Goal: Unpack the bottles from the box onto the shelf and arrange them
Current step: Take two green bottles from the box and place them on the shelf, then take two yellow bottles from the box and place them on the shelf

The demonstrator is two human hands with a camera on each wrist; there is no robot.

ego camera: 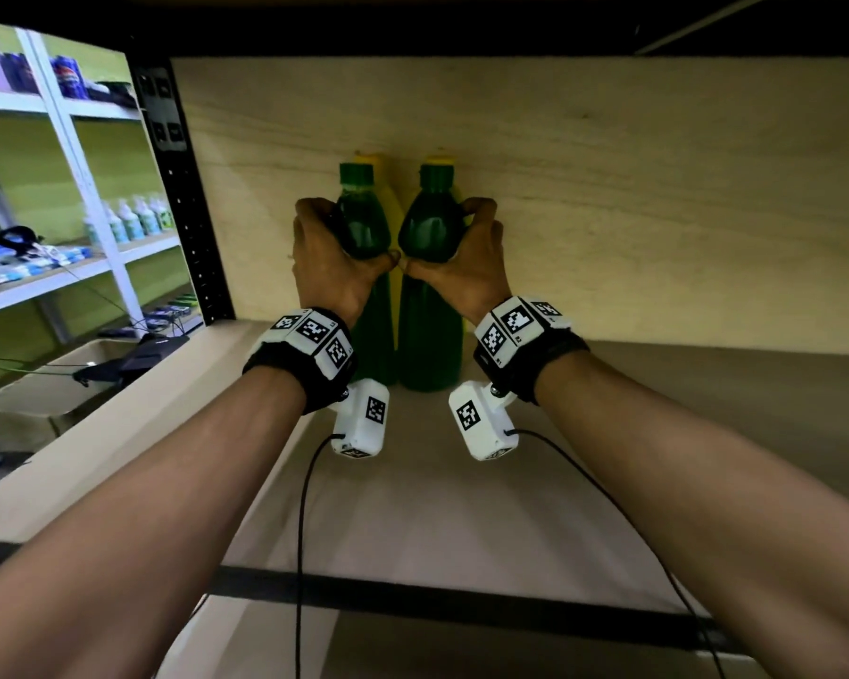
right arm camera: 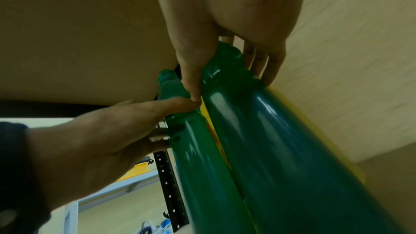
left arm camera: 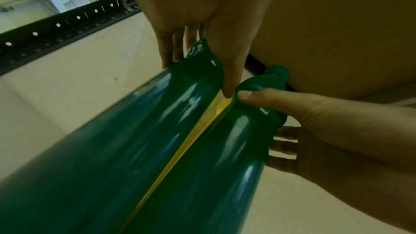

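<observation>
Both hands are up on the shelf point(ego camera: 461, 507), each wrapped around the shoulder of one green bottle: the left hand point(ego camera: 329, 267) grasps the left green bottle point(ego camera: 363, 223), fingers behind and thumb in front, and the right hand point(ego camera: 466, 272) grasps the right green bottle point(ego camera: 432, 223) the same way, thumb tips almost meeting between them. The two bottles stand upright, side by side and touching or nearly so, near the plywood back panel point(ego camera: 609, 188), with their bases apparently on the shelf board. Directly behind them stand two yellow bottles point(ego camera: 390, 203), of which only caps and slivers of the sides show. Judging by the glossy, smooth walls seen from the wrist views, the green bottles look like stiff plastic that could slip in a loose hold; they appear full and dark, so probably fairly heavy and top-steady only when set flat. The tapering shoulder just below the cap, where the fingers now sit, seems the surest place to hold. No box is in sight, so what remains inside it cannot be told.
</observation>
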